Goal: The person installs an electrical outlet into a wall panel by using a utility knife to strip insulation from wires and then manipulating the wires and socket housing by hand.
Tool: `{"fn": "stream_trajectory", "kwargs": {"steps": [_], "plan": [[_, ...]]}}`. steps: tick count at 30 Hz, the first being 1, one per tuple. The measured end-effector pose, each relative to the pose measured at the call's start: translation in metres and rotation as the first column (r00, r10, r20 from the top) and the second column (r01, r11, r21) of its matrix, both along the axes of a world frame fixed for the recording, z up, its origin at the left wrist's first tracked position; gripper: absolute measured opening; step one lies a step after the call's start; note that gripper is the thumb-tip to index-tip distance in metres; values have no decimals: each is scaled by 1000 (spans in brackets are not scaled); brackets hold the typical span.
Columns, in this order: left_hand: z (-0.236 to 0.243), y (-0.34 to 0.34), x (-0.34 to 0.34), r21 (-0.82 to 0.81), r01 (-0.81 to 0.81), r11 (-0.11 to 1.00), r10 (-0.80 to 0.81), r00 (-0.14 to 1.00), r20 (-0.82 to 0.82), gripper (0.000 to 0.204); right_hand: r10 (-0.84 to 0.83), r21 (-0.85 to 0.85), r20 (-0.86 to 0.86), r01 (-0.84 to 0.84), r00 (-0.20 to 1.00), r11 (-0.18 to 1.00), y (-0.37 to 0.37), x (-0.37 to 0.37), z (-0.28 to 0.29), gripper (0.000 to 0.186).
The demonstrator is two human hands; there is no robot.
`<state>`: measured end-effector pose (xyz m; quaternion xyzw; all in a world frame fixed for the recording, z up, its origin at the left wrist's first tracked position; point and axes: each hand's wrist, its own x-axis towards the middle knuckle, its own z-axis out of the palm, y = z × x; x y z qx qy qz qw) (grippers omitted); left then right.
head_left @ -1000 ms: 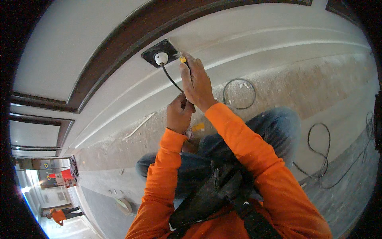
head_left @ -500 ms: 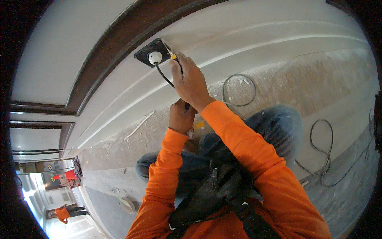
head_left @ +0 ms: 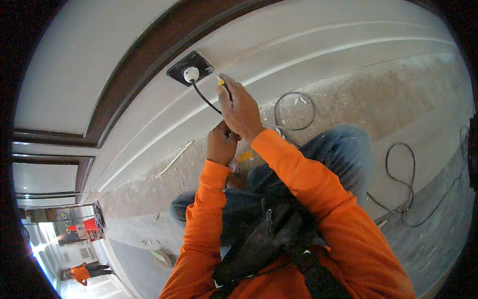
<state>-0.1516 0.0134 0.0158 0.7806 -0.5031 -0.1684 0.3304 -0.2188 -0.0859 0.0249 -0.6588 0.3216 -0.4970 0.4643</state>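
Note:
My right hand (head_left: pixel 240 107) grips a slim tool (head_left: pixel 221 81) with a yellow section and a thin pale tip. That tip sits just off the near right corner of a black rectangular wall plate (head_left: pixel 203 64). A round white plug (head_left: pixel 191 74) is in the plate, and its black cord (head_left: pixel 202 94) runs down toward my hands. Right below my right hand, my left hand (head_left: pixel 222 144) is closed, its fingers curled. What it holds is hidden, though something dark shows between the fingers.
Dark wood trim (head_left: pixel 127 65) frames the pale wall panels. Dusty floor with white debris lies along the wall, with a looped cable (head_left: pixel 313 117) and a longer black cable (head_left: pixel 409 187). A round pale object (head_left: pixel 160 259) lies left. Far off, a person in orange (head_left: pixel 80 272) stands near a red object (head_left: pixel 89 224).
My right hand has drawn back slightly, and the tool's tip has come away from the plate's edge. My left hand stays closed beneath it. The view has shifted a little.

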Motion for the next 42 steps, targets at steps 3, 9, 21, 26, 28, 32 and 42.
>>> {"fn": "stream_trajectory", "kwargs": {"steps": [3,9,21,26,28,32,42], "plan": [[-11,5,12,-22,65,998,-63,994,86,16,23,-47,53,-21,998,999,-2,4,12,43],[-16,4,9,30,44,999,-46,995,86,19,8,-35,14,-8,1000,999,-10,14,19,43],[-13,3,10,1,61,998,-60,992,112,23,-48,-47,-57,45,997,998,-1,9,-1,42],[-9,7,12,-49,57,997,-54,997,59,20,-37,-72,8,38,999,997,-4,11,22,44],[-9,6,8,-59,69,996,-66,997,47,22,-22,-79,-7,21,1000,997,-9,12,23,44],[-15,5,10,18,62,998,-63,994,87,24,-37,-89,-44,33,998,995,-9,13,0,39],[-5,7,10,-19,4,1000,-4,1000,-4,25,206,-168,-313,-268,927,949,-73,-36,25,30]]}}
